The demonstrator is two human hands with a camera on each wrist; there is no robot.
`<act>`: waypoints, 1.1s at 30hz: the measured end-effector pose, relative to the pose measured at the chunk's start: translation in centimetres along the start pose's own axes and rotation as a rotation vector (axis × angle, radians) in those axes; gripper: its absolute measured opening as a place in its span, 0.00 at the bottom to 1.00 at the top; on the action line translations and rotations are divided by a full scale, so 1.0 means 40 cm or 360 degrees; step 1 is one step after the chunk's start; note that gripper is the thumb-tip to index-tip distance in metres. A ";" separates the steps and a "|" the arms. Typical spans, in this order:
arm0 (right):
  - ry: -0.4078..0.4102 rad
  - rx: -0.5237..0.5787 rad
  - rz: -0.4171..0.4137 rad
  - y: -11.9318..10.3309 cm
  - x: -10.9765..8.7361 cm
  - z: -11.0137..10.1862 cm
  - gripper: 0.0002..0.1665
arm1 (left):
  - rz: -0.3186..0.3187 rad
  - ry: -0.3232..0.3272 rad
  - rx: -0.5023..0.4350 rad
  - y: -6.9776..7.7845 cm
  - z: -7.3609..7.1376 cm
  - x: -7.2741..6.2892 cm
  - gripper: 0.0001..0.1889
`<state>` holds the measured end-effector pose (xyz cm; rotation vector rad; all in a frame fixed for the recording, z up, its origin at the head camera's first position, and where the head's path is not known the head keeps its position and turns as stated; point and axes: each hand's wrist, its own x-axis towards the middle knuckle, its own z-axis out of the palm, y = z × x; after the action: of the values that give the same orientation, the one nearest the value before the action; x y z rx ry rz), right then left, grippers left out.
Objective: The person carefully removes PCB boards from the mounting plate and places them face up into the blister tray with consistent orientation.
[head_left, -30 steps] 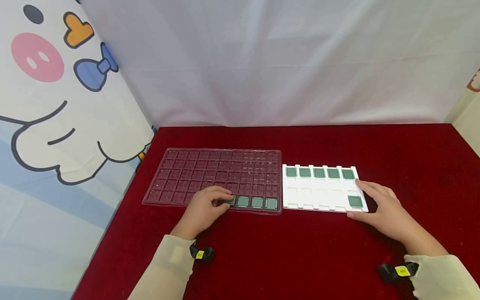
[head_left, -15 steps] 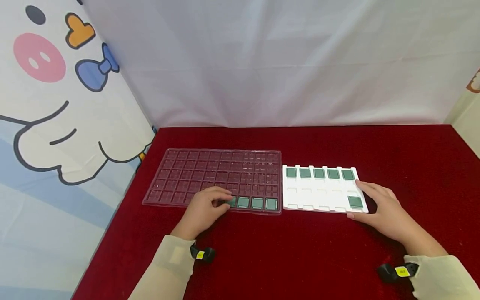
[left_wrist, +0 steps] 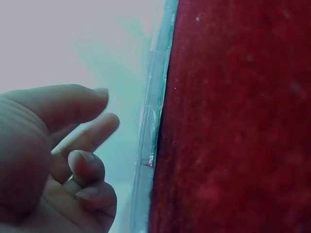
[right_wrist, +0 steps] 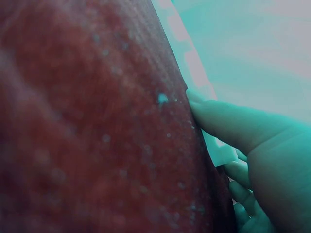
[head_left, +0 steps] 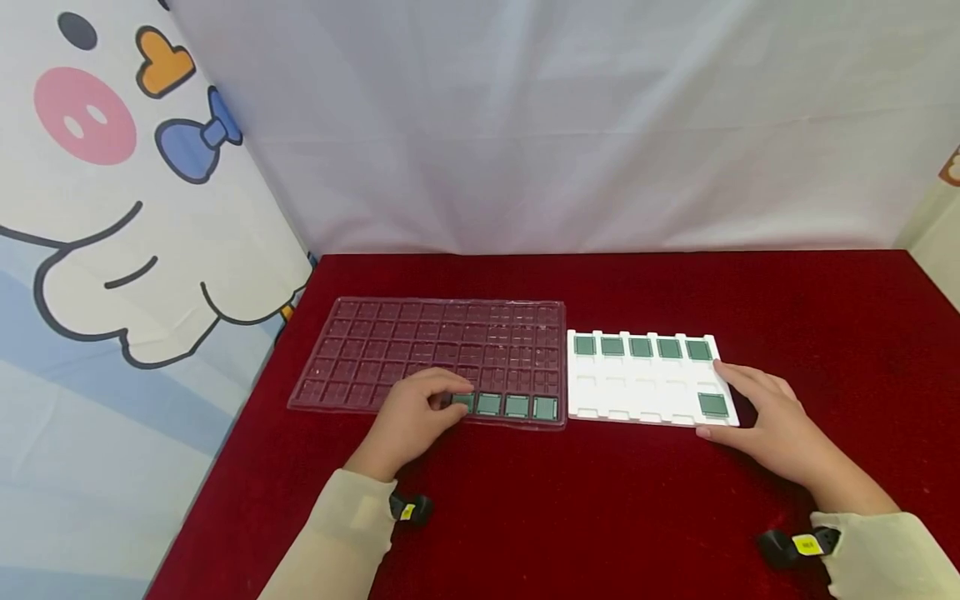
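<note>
In the head view, my left hand (head_left: 412, 417) is over the near row of a clear plastic tray (head_left: 401, 331) with many pockets. Its thumb and index fingertip lie either side of a green square chip (head_left: 462, 404) in its pocket. The left wrist view shows that thumb and index finger (left_wrist: 99, 138) apart, nothing visible between them. More chips (head_left: 517, 407) fill the pockets to the right. My right hand (head_left: 772, 425) holds the right end of a white tray (head_left: 637, 387), thumb along the near edge, index finger at the side. In that tray, several chips (head_left: 641, 347) form the far row; one (head_left: 712, 405) sits at near right.
Both trays lie side by side on a dark red cloth (head_left: 600, 517) covering the table. A white curtain (head_left: 562, 125) hangs behind the table, and a cartoon-printed sheet (head_left: 82, 283) is at the left. Small black wrist cameras (head_left: 780, 547) sit at my cuffs.
My left hand has shifted slightly right and up against the tray, and more of the chip beneath its fingers shows. My right hand keeps its hold on the white tray.
</note>
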<state>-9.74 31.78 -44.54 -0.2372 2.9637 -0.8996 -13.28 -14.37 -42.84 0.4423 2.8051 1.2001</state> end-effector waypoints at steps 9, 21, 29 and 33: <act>-0.0010 -0.0011 0.0017 0.005 0.001 0.005 0.61 | 0.0033 0.0036 -0.0007 0.042 0.008 -0.001 0.12; 0.0009 -0.0010 -0.0005 0.006 0.001 0.006 0.61 | 0.0114 0.0012 0.0013 0.077 0.027 0.006 0.14; 0.0008 -0.0020 -0.0001 0.006 0.004 0.006 0.61 | 0.0128 -0.0037 -0.0001 0.105 0.040 0.015 0.14; 0.0010 -0.0019 0.0001 0.005 0.003 0.006 0.60 | 0.0130 -0.0056 -0.0013 0.118 0.050 0.017 0.14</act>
<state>-9.88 31.78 -44.84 -0.2343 2.9757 -0.8842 -12.48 -9.69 -40.82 0.5763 2.7769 1.2059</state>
